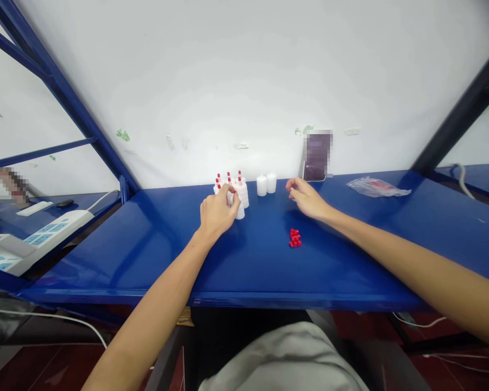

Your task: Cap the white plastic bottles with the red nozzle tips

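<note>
My left hand is closed around a small white bottle standing on the blue table, at the front of a cluster of white bottles with red caps. My right hand hovers a little to the right with its fingers curled together; I cannot make out anything in them. Two white bottles without caps stand between the hands, near the wall. A small pile of red caps lies on the table in front of my right hand.
A crumpled clear plastic bag lies at the back right. A dark upright object leans on the white wall. A white power strip and cables sit on the neighbouring table at left. Blue frame struts slant up on both sides.
</note>
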The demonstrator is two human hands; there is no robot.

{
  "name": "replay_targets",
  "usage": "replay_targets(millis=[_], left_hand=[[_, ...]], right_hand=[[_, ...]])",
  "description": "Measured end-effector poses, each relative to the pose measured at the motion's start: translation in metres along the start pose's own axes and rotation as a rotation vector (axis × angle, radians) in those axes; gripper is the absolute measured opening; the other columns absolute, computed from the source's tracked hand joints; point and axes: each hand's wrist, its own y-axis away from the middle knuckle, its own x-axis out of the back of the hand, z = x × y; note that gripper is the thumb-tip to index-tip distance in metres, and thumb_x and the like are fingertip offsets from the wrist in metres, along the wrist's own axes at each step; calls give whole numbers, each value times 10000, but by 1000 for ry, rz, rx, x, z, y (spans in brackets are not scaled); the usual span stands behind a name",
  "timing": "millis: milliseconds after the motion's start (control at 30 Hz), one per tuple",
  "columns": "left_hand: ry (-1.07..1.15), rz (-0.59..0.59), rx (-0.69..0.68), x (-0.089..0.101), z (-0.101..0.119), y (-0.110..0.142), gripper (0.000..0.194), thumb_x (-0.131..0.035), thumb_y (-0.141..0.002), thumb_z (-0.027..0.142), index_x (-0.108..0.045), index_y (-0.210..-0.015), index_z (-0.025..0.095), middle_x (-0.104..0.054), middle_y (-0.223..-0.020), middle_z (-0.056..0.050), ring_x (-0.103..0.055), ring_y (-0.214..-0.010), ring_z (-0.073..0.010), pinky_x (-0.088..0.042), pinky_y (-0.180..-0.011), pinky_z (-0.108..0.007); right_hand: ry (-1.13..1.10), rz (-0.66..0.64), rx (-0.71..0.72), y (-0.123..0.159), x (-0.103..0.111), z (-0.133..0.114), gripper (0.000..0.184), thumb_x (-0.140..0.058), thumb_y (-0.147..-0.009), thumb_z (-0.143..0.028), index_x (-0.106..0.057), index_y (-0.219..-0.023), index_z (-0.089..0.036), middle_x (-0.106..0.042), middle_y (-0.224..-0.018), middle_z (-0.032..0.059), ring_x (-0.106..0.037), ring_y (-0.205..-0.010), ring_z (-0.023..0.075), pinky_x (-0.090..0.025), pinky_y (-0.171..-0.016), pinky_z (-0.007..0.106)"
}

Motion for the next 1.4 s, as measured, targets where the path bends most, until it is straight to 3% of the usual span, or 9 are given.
replay_targets(millis=[133,233,333,433,533,700,800,1100,1400], left_hand=[[-33,-14,3,1,0,0,249,-480,-915,382,-631,-1060,248,-641,-638,-3,-626,-630,-197,-380,-614,-262],[-12,83,-36,2,3,4,272,-461,-923,373,-628,-1074,220,-615,-603,5,-595,-573,-174,-385,-595,-260],[107,59,-302,1,12,13,253,-459,-914,319,-639,-1043,196,-612,-616,9,-568,-556,-137,-407,-600,-245],[228,-154,-665,-2,27,24,268,-472,-920,299,-637,-1097,182,-672,-805,-31,-616,-725,-147,-464,-705,-252],[236,-321,-820,-4,39,32,340,-462,-948,335,-608,-1218,188,-652,-1033,-78,-606,-922,-189,-481,-830,-298],[235,-465,-855,-5,43,35,435,-440,-972,371,-510,-1383,246,-536,-1328,-107,-552,-1071,-224,-439,-970,-371],[234,-528,-842,-6,41,34,452,-409,-988,379,-464,-1425,279,-488,-1415,-95,-533,-1116,-236,-419,-982,-393],[277,-575,-811,-12,44,29,411,-372,-1011,339,-507,-1394,275,-592,-1309,-60,-532,-1069,-209,-402,-951,-349],[247,-567,-848,-24,53,18,395,-443,-993,351,-557,-1333,185,-646,-1178,-99,-565,-976,-211,-421,-928,-347]], right_hand=[[-45,113,-3,-19,3,5,224,-641,-686,-234,-650,-900,-169,-689,-949,92,-638,-802,223,-506,-801,394],[-191,195,14,-38,3,-1,194,-708,-678,-265,-689,-839,-159,-724,-1004,114,-663,-935,248,-508,-879,388],[-290,200,34,-57,-2,-9,233,-704,-718,-303,-705,-908,-169,-732,-1041,101,-662,-986,242,-513,-885,383],[-294,214,83,-75,-12,-14,228,-669,-755,-323,-698,-926,-175,-730,-1002,78,-665,-960,225,-509,-886,375],[-276,197,114,-84,-23,-9,202,-643,-757,-319,-684,-888,-171,-726,-944,72,-661,-940,219,-493,-911,376],[-235,93,54,-80,-35,6,200,-622,-744,-333,-668,-855,-172,-720,-949,74,-641,-954,220,-466,-940,385],[-197,64,39,-73,-31,10,232,-588,-763,-357,-665,-880,-172,-708,-968,74,-621,-950,221,-488,-864,372],[-285,-7,-67,-29,7,5,139,-558,-693,-289,-612,-774,-190,-637,-738,14,-568,-711,179,-428,-632,288],[-200,-103,53,8,4,-18,234,-645,-724,-406,-598,-674,-182,-553,-607,-20,-488,-597,142,-392,-603,287]])
